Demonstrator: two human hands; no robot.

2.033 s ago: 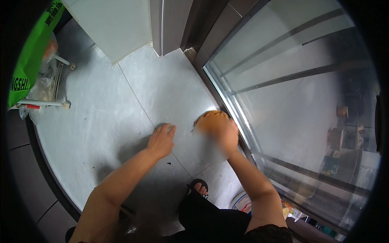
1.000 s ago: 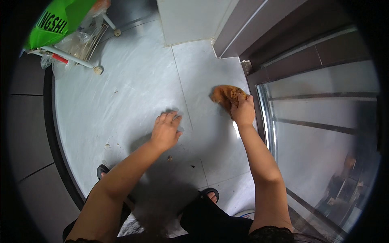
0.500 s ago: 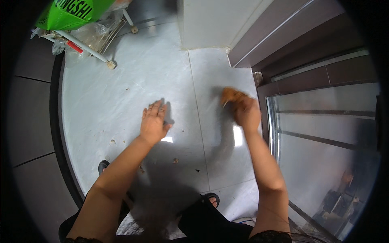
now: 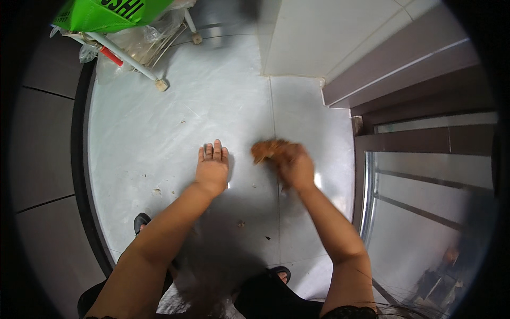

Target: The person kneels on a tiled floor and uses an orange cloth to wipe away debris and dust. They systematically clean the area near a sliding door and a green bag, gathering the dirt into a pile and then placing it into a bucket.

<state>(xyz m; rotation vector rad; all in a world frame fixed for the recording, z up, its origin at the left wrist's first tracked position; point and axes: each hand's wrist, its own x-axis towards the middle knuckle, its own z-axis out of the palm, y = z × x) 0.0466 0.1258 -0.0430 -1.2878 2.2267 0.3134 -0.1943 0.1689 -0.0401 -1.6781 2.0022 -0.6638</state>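
My right hand (image 4: 296, 169) is closed around a crumpled orange-brown cloth (image 4: 269, 150), slightly blurred by motion. The cloth sticks out to the left of my fingers, low over the grey tiled floor (image 4: 143, 114), close to a tile joint. My left hand (image 4: 213, 169) is held palm down with its fingers stretched forward, holding nothing. It lies on or just above the floor, to the left of the cloth. Small scraps of debris (image 4: 156, 191) are scattered on the tiles, and a few more bits (image 4: 241, 224) lie between my forearms.
At the far left stands a white metal rack (image 4: 127, 59) with plastic bags and a bright green bag (image 4: 109, 13). A wall corner (image 4: 297, 45) juts in at the far side. A framed glass panel (image 4: 435, 212) runs along the right, dark cabinet fronts (image 4: 45, 149) along the left.
My right hand has swept the cloth leftward, away from the glass panel and toward my left hand. The left hand stays spread out at nearly the same spot; the view has shifted slightly.
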